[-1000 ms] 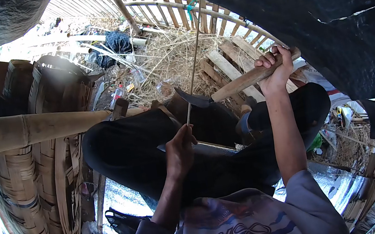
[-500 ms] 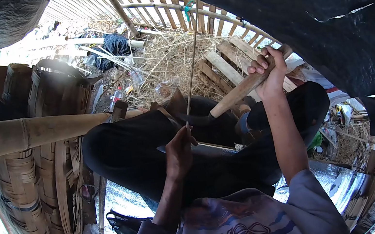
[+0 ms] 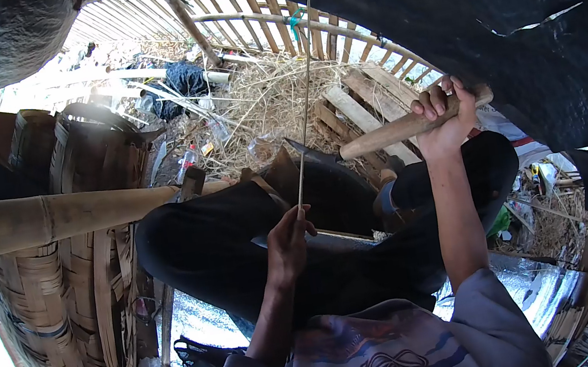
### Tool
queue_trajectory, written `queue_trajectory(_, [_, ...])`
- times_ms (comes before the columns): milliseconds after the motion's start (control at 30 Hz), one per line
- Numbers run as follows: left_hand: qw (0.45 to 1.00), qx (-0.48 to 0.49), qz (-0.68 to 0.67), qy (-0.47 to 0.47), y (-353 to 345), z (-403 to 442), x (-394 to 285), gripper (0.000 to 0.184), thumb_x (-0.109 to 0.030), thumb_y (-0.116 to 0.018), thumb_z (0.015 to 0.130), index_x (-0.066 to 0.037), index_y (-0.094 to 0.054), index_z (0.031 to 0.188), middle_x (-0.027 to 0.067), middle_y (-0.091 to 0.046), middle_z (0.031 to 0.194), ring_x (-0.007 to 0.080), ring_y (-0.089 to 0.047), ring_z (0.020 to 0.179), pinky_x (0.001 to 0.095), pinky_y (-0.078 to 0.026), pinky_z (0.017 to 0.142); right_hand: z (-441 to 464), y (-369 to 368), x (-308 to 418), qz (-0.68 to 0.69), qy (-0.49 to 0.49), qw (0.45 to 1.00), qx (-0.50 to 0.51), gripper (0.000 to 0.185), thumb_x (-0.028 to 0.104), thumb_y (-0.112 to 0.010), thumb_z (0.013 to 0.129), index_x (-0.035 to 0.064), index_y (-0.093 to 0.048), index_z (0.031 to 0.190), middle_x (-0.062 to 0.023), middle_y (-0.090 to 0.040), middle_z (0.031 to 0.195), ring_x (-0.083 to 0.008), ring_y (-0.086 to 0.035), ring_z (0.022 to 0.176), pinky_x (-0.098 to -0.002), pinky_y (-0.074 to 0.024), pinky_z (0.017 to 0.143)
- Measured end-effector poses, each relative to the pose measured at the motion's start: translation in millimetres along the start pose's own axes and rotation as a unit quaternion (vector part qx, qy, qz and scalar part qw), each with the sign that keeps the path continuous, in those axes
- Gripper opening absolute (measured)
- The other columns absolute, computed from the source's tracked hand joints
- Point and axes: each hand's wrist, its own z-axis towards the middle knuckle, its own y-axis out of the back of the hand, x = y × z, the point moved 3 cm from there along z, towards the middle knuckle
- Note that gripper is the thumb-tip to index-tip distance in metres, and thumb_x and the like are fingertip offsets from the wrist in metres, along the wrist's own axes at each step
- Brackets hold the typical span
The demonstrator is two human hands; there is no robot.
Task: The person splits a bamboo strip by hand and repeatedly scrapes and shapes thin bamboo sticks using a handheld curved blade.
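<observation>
My left hand (image 3: 289, 242) is closed around the lower end of a thin bamboo strip (image 3: 306, 93), above my lap. The strip rises, slightly tilted, toward the slatted fence. In my right hand (image 3: 446, 113) is a knife (image 3: 383, 136), its thick wooden handle wrapped by my fingers. The knife's dark blade (image 3: 316, 155) points left and crosses the strip a short way above my left hand. At this crossing, blade and strip appear to touch. My legs, in dark trousers, are bent on both sides below my hands.
A thick bamboo pole (image 3: 61, 216) reaches in from the left toward my knee. Woven bamboo rolls (image 3: 46, 315) stand beside it. Ahead lie straw shavings (image 3: 273, 102), wooden planks (image 3: 368, 114) and a plastic bottle (image 3: 187, 162). Black sheeting (image 3: 513, 10) hangs at upper right; beyond is a slatted fence (image 3: 331, 31).
My right hand has moved the knife right and slightly up, so its blade crosses the strip farther from my left hand. My left hand has shifted slightly downward, still holding the strip.
</observation>
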Motion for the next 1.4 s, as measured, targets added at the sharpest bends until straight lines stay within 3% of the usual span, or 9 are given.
queue_trajectory(33, [0.999,0.008,-0.035,0.020,0,1,1,0.027,-0.020,-0.048,0.097,0.000,-0.060,0.110,-0.0008,-0.057,0.065,0.0001,-0.038,0.050,0.0175,-0.028,0.045,-12,-6,2,0.001,0.002,1.000,0.002,0.017,0.027,-0.055,0.083,0.0136,-0.045,0.083,0.0024,-0.032,0.053,-0.0110,-0.033,0.047,-0.0291,-0.0359,0.056])
queue_trajectory(133, [0.994,0.022,-0.096,0.047,0,2,0,0.027,-0.021,-0.046,0.098,-0.001,-0.060,0.108,-0.0023,-0.053,0.061,-0.0004,-0.034,0.045,0.0172,-0.024,0.040,-59,-36,3,-0.026,0.008,0.979,0.204,0.024,0.029,-0.056,0.087,0.0102,-0.041,0.089,0.0004,-0.039,0.052,-0.0127,-0.039,0.043,-0.0322,-0.0414,0.051])
queue_trajectory(233, [0.984,0.031,-0.167,0.052,-1,7,3,0.027,-0.022,-0.046,0.098,0.001,-0.059,0.105,-0.0042,-0.047,0.059,-0.0004,-0.033,0.045,0.0174,-0.023,0.040,-95,-64,8,-0.063,0.088,0.906,0.410,0.029,0.025,-0.060,0.088,0.0061,-0.039,0.087,-0.0033,-0.050,0.053,-0.0146,-0.049,0.043,-0.0345,-0.0497,0.049])
queue_trajectory(633, [0.945,0.049,-0.295,0.131,1,10,-2,0.024,-0.023,-0.044,0.099,-0.002,-0.056,0.098,-0.0099,-0.034,0.057,-0.0010,-0.026,0.043,0.0174,-0.019,0.037,-114,-76,-3,-0.085,0.135,0.794,0.587,0.025,0.015,-0.066,0.077,0.0038,-0.046,0.083,-0.0055,-0.053,0.060,-0.0174,-0.053,0.047,-0.0348,-0.0527,0.050])
queue_trajectory(700, [0.933,0.062,-0.324,0.144,1,10,-4,0.023,-0.023,-0.044,0.099,-0.003,-0.056,0.097,-0.0106,-0.033,0.058,-0.0011,-0.025,0.043,0.0174,-0.019,0.038,-120,-71,-10,-0.202,0.248,0.685,0.655,0.019,0.010,-0.067,0.072,0.0027,-0.050,0.078,-0.0027,-0.049,0.061,-0.0189,-0.053,0.049,-0.0326,-0.0506,0.051])
queue_trajectory(867, [0.911,0.074,-0.365,0.175,-2,9,-1,0.021,-0.024,-0.044,0.098,-0.006,-0.055,0.093,-0.0109,-0.030,0.058,-0.0009,-0.025,0.044,0.0177,-0.018,0.038,-117,-64,-13,-0.229,0.229,0.714,0.621,0.019,0.014,-0.069,0.068,0.0057,-0.053,0.074,-0.0019,-0.049,0.061,-0.0186,-0.056,0.054,-0.0322,-0.0511,0.052])
queue_trajectory(1033, [0.905,0.080,-0.386,0.159,1,8,-6,0.020,-0.022,-0.045,0.098,-0.006,-0.055,0.093,-0.0098,-0.031,0.057,0.0002,-0.025,0.044,0.0186,-0.018,0.038,-135,-77,-12,-0.147,0.212,0.692,0.674,0.019,0.011,-0.067,0.070,0.0049,-0.049,0.071,-0.0046,-0.051,0.062,-0.0192,-0.055,0.051,-0.0328,-0.0514,0.051])
queue_trajectory(1200, [0.900,0.109,-0.378,0.186,-6,5,-2,0.020,-0.023,-0.044,0.099,-0.008,-0.053,0.091,-0.0099,-0.031,0.056,0.0002,-0.024,0.042,0.0186,-0.018,0.037,-125,-69,-24,-0.229,0.235,0.684,0.652,0.019,0.013,-0.068,0.071,0.0042,-0.051,0.070,-0.0048,-0.053,0.063,-0.0201,-0.056,0.053,-0.0340,-0.0521,0.052])
queue_trajectory(1400, [0.945,0.042,-0.295,0.133,-1,12,1,0.021,-0.024,-0.045,0.099,-0.006,-0.053,0.090,-0.0075,-0.036,0.056,0.0012,-0.027,0.040,0.0200,-0.019,0.035,-145,-84,-18,-0.157,0.196,0.667,0.701,0.023,0.014,-0.071,0.073,0.0045,-0.051,0.070,-0.0042,-0.051,0.063,-0.0195,-0.054,0.052,-0.0328,-0.0522,0.053])
